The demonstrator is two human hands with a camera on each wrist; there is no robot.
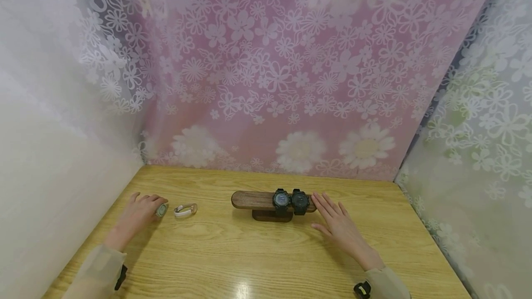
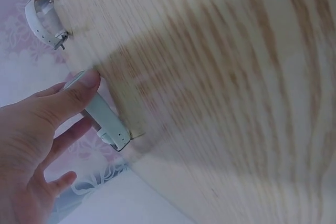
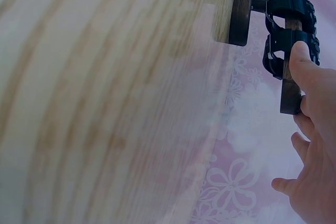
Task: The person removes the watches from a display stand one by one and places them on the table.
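Observation:
In the left wrist view, my left hand (image 2: 31, 124) pinches a pale green wristwatch (image 2: 107, 119) between thumb and fingers, its strap hanging toward the table. The head view shows the round face of this watch beside the fingertips. A white-strapped wristwatch (image 1: 185, 210) with a gold-toned case lies just to the right of it. My right hand (image 1: 338, 225) touches the right end of a wooden watch stand (image 1: 253, 200) with its fingers extended. Two black wristwatches, a left one (image 1: 281, 200) and a right one (image 1: 300, 201), are strapped round the stand's bar, close to that hand.
The stand's base (image 1: 272, 216) rests on a light wood-grain table (image 1: 216, 257). Behind it hangs a pink floral curtain (image 1: 266, 82). Pale curtains, one on the left (image 1: 54, 142) and one on the right (image 1: 478, 174), border the table's sides.

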